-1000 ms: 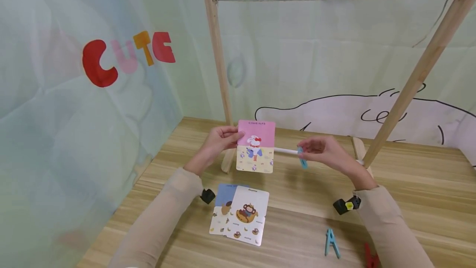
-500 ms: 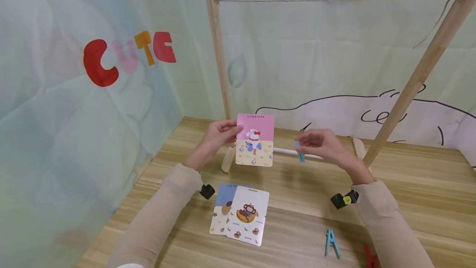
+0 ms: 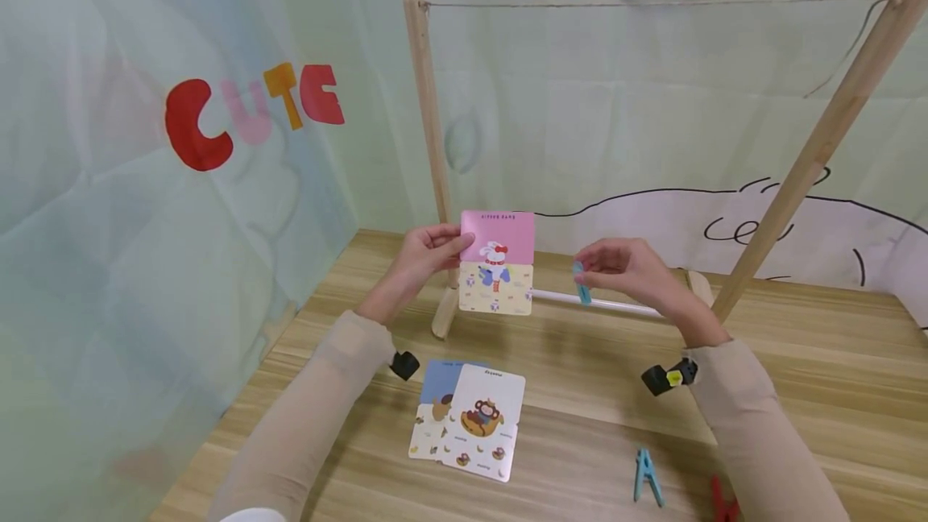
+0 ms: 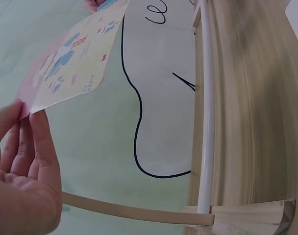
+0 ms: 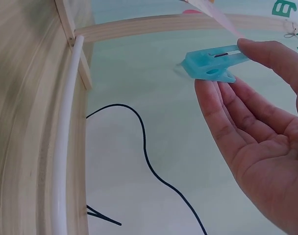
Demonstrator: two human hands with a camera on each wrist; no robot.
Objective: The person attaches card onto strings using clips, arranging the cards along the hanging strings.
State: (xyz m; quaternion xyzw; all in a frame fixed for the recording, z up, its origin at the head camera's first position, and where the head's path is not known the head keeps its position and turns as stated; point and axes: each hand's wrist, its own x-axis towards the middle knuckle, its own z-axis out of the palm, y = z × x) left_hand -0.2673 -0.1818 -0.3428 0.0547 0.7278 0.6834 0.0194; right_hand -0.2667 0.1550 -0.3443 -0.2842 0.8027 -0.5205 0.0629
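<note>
A pink and cream card with a white rabbit picture (image 3: 496, 280) is held upright above the table, its left edge pinched between the thumb and fingers of my left hand (image 3: 429, 254). In the left wrist view the same card (image 4: 75, 58) is seen at a slant, with the thumb and fingertips of my left hand (image 4: 31, 166) on its corner. To the right of the card, apart from it, my right hand (image 3: 631, 272) pinches a light blue clothespin (image 3: 582, 284). The right wrist view shows this clothespin (image 5: 212, 63) between thumb and fingers of my right hand (image 5: 261, 117).
A monkey card (image 3: 484, 421) overlaps a blue and cream card (image 3: 435, 393) on the wooden table (image 3: 580, 441). A blue clothespin (image 3: 647, 475) and a red one (image 3: 723, 499) lie at the front right. Behind, wooden posts (image 3: 428, 103) carry a string (image 3: 652, 3), with a white rod (image 3: 616, 304) below.
Both hands have risen a little in the head view, carrying the rabbit card and the blue clothespin upward. The cards and clothespins on the table have stayed in place.
</note>
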